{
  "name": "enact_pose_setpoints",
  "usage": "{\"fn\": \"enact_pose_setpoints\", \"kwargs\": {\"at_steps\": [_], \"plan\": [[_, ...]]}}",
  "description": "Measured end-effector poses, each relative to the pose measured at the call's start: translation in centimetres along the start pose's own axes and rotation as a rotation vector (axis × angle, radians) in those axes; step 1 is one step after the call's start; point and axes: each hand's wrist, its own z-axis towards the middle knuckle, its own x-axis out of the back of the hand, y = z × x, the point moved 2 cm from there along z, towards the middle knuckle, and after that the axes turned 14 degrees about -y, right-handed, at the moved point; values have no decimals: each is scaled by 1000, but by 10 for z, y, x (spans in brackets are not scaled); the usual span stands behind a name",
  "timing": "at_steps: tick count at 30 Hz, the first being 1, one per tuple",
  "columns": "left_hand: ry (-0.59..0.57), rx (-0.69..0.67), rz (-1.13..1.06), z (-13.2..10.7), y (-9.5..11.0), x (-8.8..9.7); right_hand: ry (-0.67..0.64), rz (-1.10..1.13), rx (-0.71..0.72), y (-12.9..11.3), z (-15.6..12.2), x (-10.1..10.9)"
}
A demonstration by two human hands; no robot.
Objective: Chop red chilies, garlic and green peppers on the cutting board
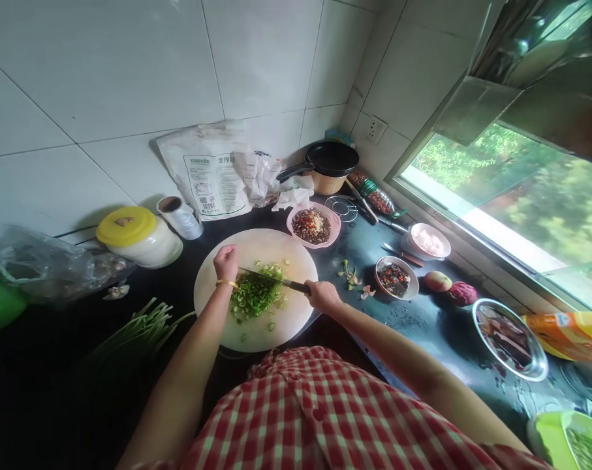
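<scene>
My right hand (324, 296) is wrapped around the black handle of a knife (271, 279). Its blade lies across a pile of chopped green onions (256, 294) on a round white cutting board (296, 320). At the blade's far end is my left hand (226, 263), closed, its fingers curled in above the board. Whether those fingers pinch the blade tip is hidden. Loose green onion slices are scattered around the pile. Uncut green onions (143, 329) lie on the dark counter left of the board.
Behind the board stands a pink bowl (335, 222) of beans and chopped seasonings. To the right are a small bowl (412, 287), a meat bowl (442, 251), a paring knife (406, 254) and a metal bowl (540, 365). A yellow-lidded jar (166, 251) and plastic-wrap roll (183, 219) stand left.
</scene>
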Motion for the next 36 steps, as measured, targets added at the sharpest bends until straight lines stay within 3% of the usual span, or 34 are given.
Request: {"fn": "enact_pose_setpoints", "kwargs": {"at_steps": [5, 8, 11, 15, 18, 21, 25, 28, 32, 36], "plan": [[-101, 94, -48, 13, -5, -22, 6, -56, -33, 13, -11, 23], [-182, 118, -4, 8, -9, -32, -31, -26, -92, 17, -8, 6], [-219, 41, 65, 1, 0, -37, -19, 47, -133, 20, -4, -16], [-204, 14, 107, 10, 9, -34, 3, 109, -58, 15, -14, -14], [-251, 113, 88, 19, -1, -25, 11, 114, 59, -2, -26, -10], [-288, 160, 14, 11, -12, -15, -6, 115, 89, -16, -29, -27], [-193, 37, 8, -10, -2, -4, -12, 96, 55, -12, -20, -42], [-45, 14, 36, -19, 5, 6, 14, 10, 99, 2, -12, -15], [73, 90, -46, -28, -7, 11, 61, -122, 118, 17, -1, 29], [67, 53, 7, -45, -9, -4, -8, -105, 28, 30, 18, 22]]}}
